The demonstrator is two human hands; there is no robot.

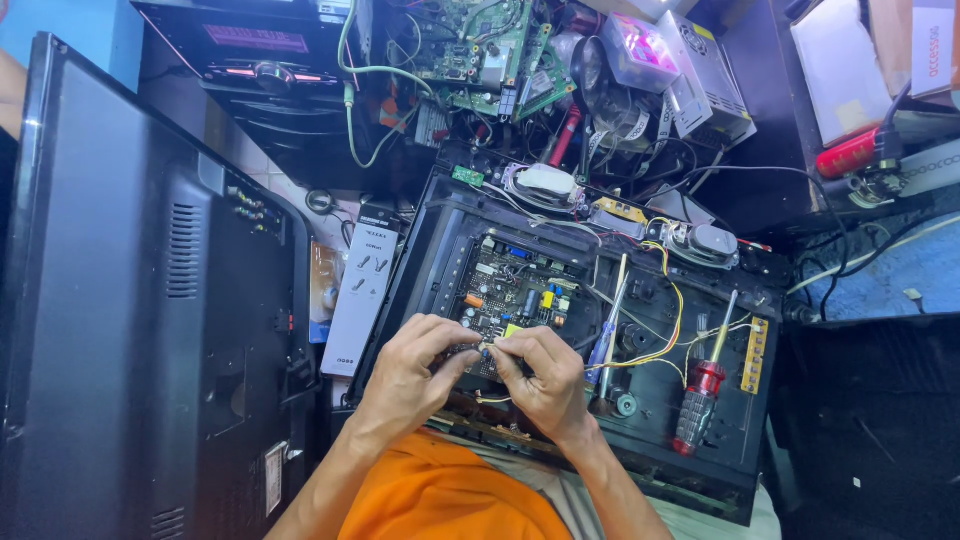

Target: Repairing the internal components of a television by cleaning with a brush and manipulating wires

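Your left hand [412, 368] and right hand [540, 378] pinch a small part [487, 347] together over the board's [515, 295] near edge. Two screwdrivers, blue [604, 345] and red [700, 390], lie right of the board among yellow wires [672, 300].

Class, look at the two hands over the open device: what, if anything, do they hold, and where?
Left hand and right hand pinch something tiny at their fingertips above the dark circuit board; what it is cannot be told.

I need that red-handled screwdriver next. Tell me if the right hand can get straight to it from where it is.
Probably yes. The red-handled screwdriver lies uncovered on the open chassis, just right of the right hand; only thin yellow wires run between. The hand is pinching a small part, though.
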